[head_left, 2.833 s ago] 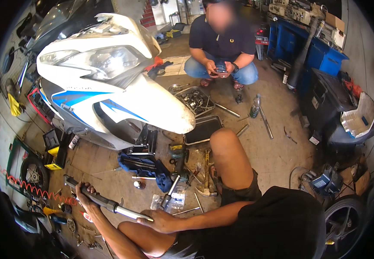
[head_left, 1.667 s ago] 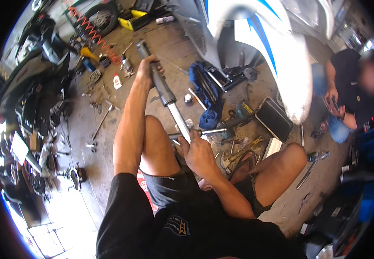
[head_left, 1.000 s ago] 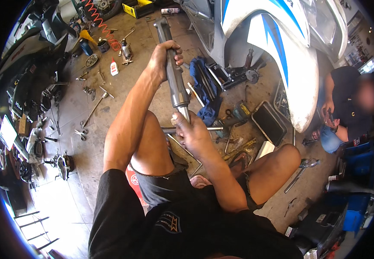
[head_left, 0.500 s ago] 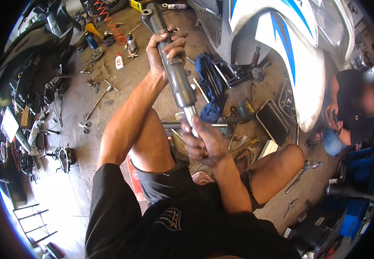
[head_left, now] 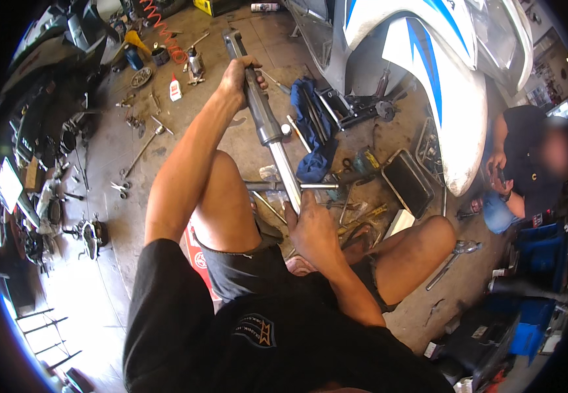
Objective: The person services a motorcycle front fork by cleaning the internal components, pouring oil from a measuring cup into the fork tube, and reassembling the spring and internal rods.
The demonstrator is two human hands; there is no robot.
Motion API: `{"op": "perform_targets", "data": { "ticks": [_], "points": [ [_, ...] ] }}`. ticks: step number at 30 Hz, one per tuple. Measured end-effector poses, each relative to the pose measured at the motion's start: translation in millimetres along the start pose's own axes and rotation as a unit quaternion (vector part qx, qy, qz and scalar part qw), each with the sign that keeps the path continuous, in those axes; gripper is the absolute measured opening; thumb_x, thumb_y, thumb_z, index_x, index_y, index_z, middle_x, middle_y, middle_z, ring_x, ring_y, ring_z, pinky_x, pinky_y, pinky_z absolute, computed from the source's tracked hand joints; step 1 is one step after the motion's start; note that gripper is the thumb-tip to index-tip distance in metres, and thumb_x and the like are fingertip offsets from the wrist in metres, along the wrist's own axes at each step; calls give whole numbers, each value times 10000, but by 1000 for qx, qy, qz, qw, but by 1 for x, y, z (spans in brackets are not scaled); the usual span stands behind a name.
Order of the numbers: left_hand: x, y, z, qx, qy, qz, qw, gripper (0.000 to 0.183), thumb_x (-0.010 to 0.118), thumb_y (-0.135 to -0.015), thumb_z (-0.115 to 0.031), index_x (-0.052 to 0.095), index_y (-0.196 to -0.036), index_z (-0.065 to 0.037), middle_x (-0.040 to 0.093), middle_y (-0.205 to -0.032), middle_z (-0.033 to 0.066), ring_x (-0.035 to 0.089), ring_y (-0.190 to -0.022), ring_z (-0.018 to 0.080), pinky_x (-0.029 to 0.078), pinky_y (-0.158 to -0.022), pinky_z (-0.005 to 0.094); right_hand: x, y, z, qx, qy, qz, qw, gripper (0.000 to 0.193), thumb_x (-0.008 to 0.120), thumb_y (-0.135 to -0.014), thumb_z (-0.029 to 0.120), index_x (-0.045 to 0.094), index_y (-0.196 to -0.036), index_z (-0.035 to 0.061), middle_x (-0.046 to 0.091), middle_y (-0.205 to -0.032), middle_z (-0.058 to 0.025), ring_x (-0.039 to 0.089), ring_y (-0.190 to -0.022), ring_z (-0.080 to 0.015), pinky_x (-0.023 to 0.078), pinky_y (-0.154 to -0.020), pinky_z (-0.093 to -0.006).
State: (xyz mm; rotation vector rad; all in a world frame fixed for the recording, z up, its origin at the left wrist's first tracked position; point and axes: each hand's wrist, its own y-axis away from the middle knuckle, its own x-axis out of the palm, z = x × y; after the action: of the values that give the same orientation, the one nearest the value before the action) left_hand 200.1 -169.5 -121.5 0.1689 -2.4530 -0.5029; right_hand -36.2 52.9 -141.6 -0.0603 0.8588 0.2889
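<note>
A motorcycle fork leg (head_left: 266, 123) slants in front of me, its dark grey outer tube toward the top and its chrome inner tube (head_left: 286, 169) toward my lap. Wrapped round the outer tube near its far end is my left hand (head_left: 238, 80). My right hand (head_left: 314, 228) closes on the lower end of the chrome tube, hiding that end. A long stretch of chrome shows between the outer tube and my right hand. Beneath, on the floor, lie a blue cloth (head_left: 314, 157) with metal rods on it and a T-shaped bar (head_left: 320, 187).
A white and blue scooter (head_left: 457, 131) stands ahead on the right, near a black tray (head_left: 407, 183). Another person (head_left: 526, 164) crouches at far right. Leftward on the floor are scissors (head_left: 120, 188), a white bottle (head_left: 175, 88), a long-handled wrench (head_left: 141, 154) and several engine parts.
The chrome tube has slid farther out of the outer tube, so more of it shows. The fork's far end has dropped lower in view, and the left hand's grip has turned.
</note>
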Motion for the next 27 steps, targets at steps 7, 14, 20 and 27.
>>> {"op": "perform_targets", "data": {
  "ticks": [7,14,20,27],
  "points": [
    [21,31,-10,143,28,107,983,137,580,-818,-154,460,-835,-89,464,-709,27,450,-527,146,409,-477,310,-24,-22,-43,-12,-55,188,980,658,685,-880,448,524,-1188,-111,650,-783,-267,684,-801,-391,520,-726,-488],
    [32,12,1,96,-27,51,994,148,598,-811,-180,482,-746,-114,461,-621,20,477,-504,175,420,-503,362,24,-95,-36,35,-583,304,753,517,719,-874,416,593,-1090,-37,667,-709,-92,645,-550,-239,568,-589,-353],
    [-21,1,-5,21,-99,-55,993,185,621,-798,-238,499,-782,-99,486,-607,46,502,-512,215,446,-541,418,39,-47,-17,104,-320,246,909,422,626,-941,391,575,-799,-4,585,-578,-76,615,-523,-179,498,-481,-349],
    [-67,-35,-30,59,-97,-113,987,248,688,-815,-281,528,-843,-94,478,-617,70,530,-541,248,488,-557,445,49,64,-81,-106,5,83,991,374,532,-977,333,582,-948,-37,608,-648,-234,633,-635,-431,515,-587,-515]
  ]
}}
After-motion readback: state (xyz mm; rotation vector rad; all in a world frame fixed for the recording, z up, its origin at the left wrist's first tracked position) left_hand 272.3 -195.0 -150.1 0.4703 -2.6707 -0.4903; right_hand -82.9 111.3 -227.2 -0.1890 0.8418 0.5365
